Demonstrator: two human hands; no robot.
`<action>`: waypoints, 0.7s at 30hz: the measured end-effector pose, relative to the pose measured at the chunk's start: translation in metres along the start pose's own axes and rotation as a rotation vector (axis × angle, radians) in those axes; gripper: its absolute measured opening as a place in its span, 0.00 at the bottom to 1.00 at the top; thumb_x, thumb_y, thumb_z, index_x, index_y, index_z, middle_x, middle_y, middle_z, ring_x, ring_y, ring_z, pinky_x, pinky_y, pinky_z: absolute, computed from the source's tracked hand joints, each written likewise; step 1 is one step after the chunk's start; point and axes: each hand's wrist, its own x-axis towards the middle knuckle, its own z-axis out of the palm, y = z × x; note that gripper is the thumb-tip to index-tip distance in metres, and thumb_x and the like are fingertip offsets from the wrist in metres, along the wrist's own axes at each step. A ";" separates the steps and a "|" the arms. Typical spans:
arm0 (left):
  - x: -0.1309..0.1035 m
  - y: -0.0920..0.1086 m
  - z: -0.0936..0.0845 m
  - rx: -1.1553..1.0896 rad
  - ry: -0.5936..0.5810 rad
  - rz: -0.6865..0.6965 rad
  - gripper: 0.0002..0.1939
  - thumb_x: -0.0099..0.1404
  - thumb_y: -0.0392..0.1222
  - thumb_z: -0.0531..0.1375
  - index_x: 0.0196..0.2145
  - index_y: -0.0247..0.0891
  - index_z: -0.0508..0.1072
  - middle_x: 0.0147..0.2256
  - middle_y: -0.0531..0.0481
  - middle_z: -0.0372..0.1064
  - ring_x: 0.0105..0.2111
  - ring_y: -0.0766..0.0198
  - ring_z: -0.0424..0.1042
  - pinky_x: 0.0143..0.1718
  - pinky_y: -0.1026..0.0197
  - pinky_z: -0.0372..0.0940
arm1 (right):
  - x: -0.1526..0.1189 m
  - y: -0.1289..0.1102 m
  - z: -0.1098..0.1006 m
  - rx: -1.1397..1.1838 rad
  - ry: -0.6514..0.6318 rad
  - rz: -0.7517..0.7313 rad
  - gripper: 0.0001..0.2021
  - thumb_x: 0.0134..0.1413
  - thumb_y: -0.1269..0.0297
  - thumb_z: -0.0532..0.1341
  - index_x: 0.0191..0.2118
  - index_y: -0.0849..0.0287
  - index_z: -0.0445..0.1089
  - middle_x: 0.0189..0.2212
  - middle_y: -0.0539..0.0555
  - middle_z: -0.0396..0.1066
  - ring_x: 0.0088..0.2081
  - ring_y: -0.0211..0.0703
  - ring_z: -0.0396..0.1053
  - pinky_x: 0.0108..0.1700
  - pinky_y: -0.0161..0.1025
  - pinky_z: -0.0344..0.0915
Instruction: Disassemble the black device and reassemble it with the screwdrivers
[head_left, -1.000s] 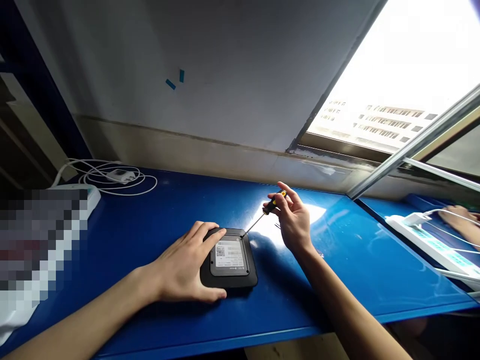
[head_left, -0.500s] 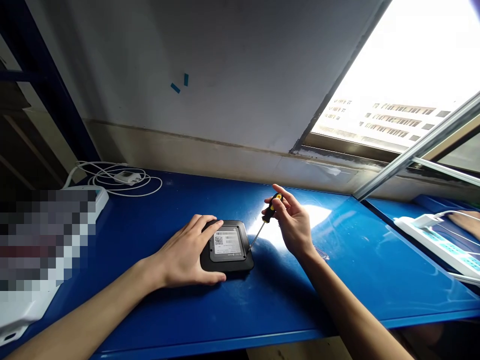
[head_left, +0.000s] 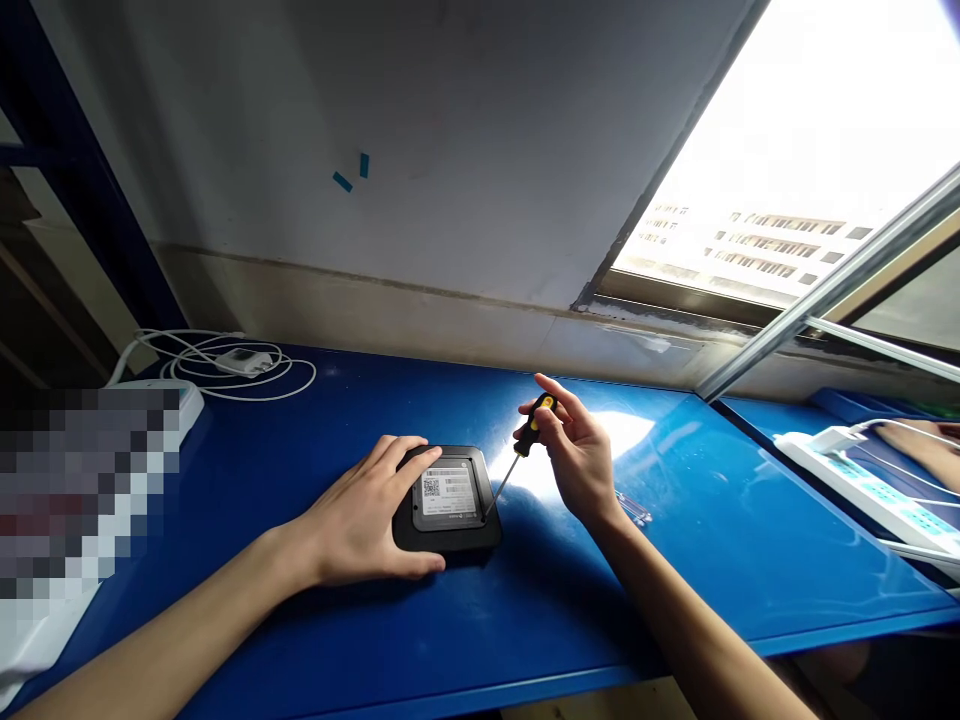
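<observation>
A flat black device point(head_left: 448, 540) with rounded corners lies on the blue table, and a white label with a QR code point(head_left: 450, 488) covers the middle of its upper face. My left hand point(head_left: 367, 515) grips its left side, thumb along the near edge and fingers over the far edge. In my right hand point(head_left: 577, 455) is a black and yellow screwdriver point(head_left: 534, 425), pinched by the handle with the index finger raised near its top. The slanted shaft meets the device at the near right corner of the label's panel. Whether the tip sits in a screw is too small to tell.
Beside my right wrist lies a small clear item point(head_left: 634, 508). A coiled white cable with an adapter point(head_left: 244, 361) is at the back left, near a partly pixelated white object point(head_left: 191, 400). A power strip point(head_left: 862, 490) and another person's hand point(head_left: 922, 450) are at right.
The whole view has shifted a little, so things appear slightly further left and lower. Both hands keep their hold, and the screwdriver stays at the same corner of the device.
</observation>
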 end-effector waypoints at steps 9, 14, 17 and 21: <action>-0.002 -0.006 0.003 -0.029 0.049 0.029 0.53 0.54 0.64 0.73 0.72 0.47 0.60 0.69 0.41 0.57 0.67 0.37 0.60 0.65 0.37 0.67 | 0.002 0.001 -0.006 0.081 -0.029 0.014 0.19 0.63 0.50 0.67 0.56 0.51 0.77 0.40 0.53 0.79 0.34 0.44 0.79 0.39 0.46 0.80; -0.002 -0.007 0.006 -0.038 0.060 0.028 0.53 0.54 0.65 0.73 0.72 0.51 0.60 0.69 0.41 0.58 0.67 0.36 0.61 0.63 0.37 0.69 | -0.002 0.000 -0.005 -0.002 -0.063 -0.016 0.19 0.66 0.46 0.64 0.55 0.48 0.76 0.35 0.50 0.73 0.34 0.44 0.76 0.36 0.43 0.79; -0.002 -0.007 0.008 -0.033 0.105 0.023 0.53 0.53 0.63 0.75 0.71 0.51 0.61 0.68 0.42 0.59 0.66 0.37 0.62 0.63 0.37 0.69 | -0.002 -0.006 -0.003 0.127 -0.150 0.015 0.21 0.69 0.48 0.57 0.61 0.45 0.73 0.54 0.56 0.75 0.45 0.51 0.79 0.42 0.50 0.80; -0.003 -0.008 0.008 -0.028 0.083 0.023 0.53 0.54 0.64 0.74 0.71 0.50 0.60 0.69 0.43 0.58 0.66 0.37 0.62 0.63 0.38 0.69 | 0.000 -0.008 -0.003 0.058 -0.146 0.044 0.25 0.65 0.50 0.64 0.64 0.48 0.71 0.48 0.56 0.78 0.40 0.49 0.79 0.42 0.51 0.80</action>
